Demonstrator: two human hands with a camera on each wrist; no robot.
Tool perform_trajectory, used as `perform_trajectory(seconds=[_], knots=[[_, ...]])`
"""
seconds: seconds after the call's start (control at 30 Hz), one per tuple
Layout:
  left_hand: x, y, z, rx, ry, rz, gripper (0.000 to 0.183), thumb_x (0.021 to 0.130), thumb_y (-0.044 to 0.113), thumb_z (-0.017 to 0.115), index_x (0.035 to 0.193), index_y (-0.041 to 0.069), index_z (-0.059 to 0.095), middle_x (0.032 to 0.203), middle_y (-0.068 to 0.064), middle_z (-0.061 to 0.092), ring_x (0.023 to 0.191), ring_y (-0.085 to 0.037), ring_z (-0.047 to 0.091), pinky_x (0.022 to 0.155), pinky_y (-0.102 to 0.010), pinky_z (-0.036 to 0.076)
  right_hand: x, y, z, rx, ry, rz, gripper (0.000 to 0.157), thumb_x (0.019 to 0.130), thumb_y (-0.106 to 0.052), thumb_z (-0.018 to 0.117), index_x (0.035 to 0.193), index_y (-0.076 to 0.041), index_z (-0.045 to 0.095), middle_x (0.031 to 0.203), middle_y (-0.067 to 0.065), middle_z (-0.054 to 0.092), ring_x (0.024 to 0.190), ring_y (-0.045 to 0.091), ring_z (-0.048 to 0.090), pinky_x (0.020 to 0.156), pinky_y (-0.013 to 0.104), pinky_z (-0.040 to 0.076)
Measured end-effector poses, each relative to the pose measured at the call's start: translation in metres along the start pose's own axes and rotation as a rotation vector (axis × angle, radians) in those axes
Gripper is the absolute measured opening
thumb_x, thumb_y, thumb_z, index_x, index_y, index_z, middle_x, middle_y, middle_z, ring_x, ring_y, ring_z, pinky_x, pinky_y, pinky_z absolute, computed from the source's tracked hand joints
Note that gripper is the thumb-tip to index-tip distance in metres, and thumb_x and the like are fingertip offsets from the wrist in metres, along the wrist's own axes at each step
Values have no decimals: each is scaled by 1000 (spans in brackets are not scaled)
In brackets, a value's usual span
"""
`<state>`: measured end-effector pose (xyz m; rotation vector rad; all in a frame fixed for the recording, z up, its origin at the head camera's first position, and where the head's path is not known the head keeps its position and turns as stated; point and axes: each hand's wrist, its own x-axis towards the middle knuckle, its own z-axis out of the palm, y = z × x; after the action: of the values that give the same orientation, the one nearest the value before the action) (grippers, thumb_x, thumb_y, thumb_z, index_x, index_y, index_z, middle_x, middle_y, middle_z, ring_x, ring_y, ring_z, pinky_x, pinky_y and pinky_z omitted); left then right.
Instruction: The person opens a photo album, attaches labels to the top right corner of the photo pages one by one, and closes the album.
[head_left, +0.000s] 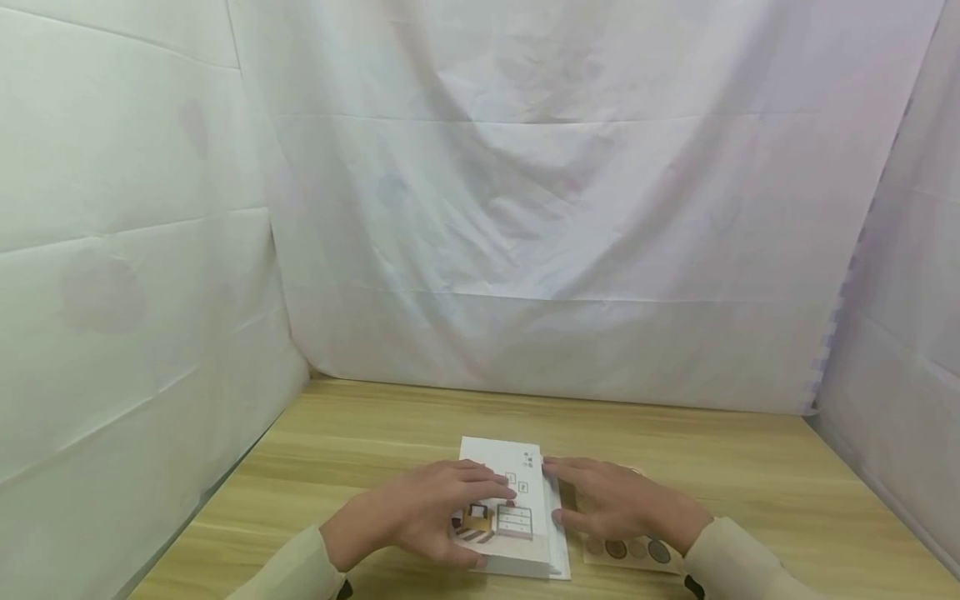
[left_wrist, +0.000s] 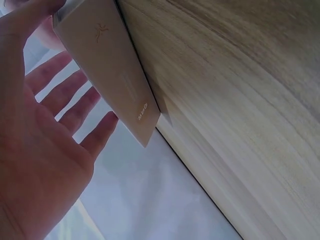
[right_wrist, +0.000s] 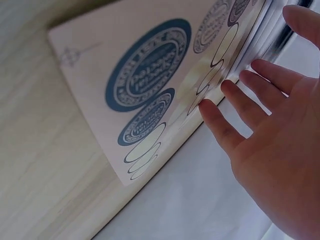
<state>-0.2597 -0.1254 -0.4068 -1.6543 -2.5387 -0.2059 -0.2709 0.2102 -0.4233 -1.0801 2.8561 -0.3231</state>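
Observation:
A thick white book [head_left: 516,546] with a room drawn on its cover lies on the table. My left hand [head_left: 442,510] reaches over it from the left, fingers extended across the cover and thumb near the front edge. In the left wrist view, the book's pale side [left_wrist: 112,65] carries a small gold emblem, and the fingers are spread beside it. My right hand [head_left: 618,502] is at the book's right edge, fingertips close against it. Under that hand lies a beige sheet of round stickers [right_wrist: 90,65], partly hidden in the head view; its printed circles show large in the right wrist view.
The wood-grain table [head_left: 375,417] carries the book and sheet near its front edge. White cloth [head_left: 525,208] hangs behind the table, with white walls of sheeting [head_left: 135,250] on the left and right sides.

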Motion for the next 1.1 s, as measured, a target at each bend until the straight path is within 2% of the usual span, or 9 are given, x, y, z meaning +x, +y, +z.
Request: perform_trajectory(seconds=[0.2, 0.5, 0.63, 0.77, 0.93, 1.1], knots=[[-3, 4, -2, -23, 41, -18, 74, 94, 50, 75, 160, 27, 50, 157, 6, 60, 142, -15, 61, 116, -39, 54, 1, -1, 1, -11, 13, 3, 76, 106, -60, 57, 163, -10, 48, 167, 10, 51, 149, 35, 55, 120, 58, 49], [-12, 10, -3, -13, 195, -22, 81, 90, 41, 82, 162, 27, 48, 160, 11, 57, 143, -12, 60, 116, -38, 54, 1, -5, 3, -8, 65, -15, 77, 107, -66, 53, 157, -8, 55, 161, 13, 57, 143, 37, 61, 113, 59, 54], [-16, 11, -3, -9, 240, -33, 82, 92, 42, 82, 164, 28, 45, 164, 12, 52, 145, -13, 58, 111, -38, 58, 2, -8, 5, -38, 111, -4, 81, 103, -72, 53, 155, -10, 57, 155, 12, 64, 132, 36, 69, 105, 56, 60], [-17, 12, -2, -17, 251, -49, 86, 91, 40, 82, 166, 30, 42, 168, 10, 49, 147, -13, 56, 109, -39, 59, 3, -10, 7, -74, 140, 6, 82, 100, -75, 56, 153, -11, 58, 150, 12, 67, 117, 34, 75, 95, 51, 63], [-16, 14, -3, -19, 265, -52, 90, 89, 38, 84, 167, 31, 40, 167, 8, 50, 146, -14, 57, 108, -38, 59, 3, -14, 6, -78, 133, 29, 79, 103, -72, 54, 152, -11, 58, 151, 13, 66, 118, 36, 75, 97, 55, 62], [-15, 16, -4, -13, 297, -24, 91, 89, 35, 83, 168, 29, 38, 170, 4, 47, 149, -16, 55, 107, -38, 60, 3, -17, 8, -100, 151, 37, 83, 100, -77, 54, 149, -10, 60, 147, 12, 70, 114, 35, 76, 95, 54, 62]])
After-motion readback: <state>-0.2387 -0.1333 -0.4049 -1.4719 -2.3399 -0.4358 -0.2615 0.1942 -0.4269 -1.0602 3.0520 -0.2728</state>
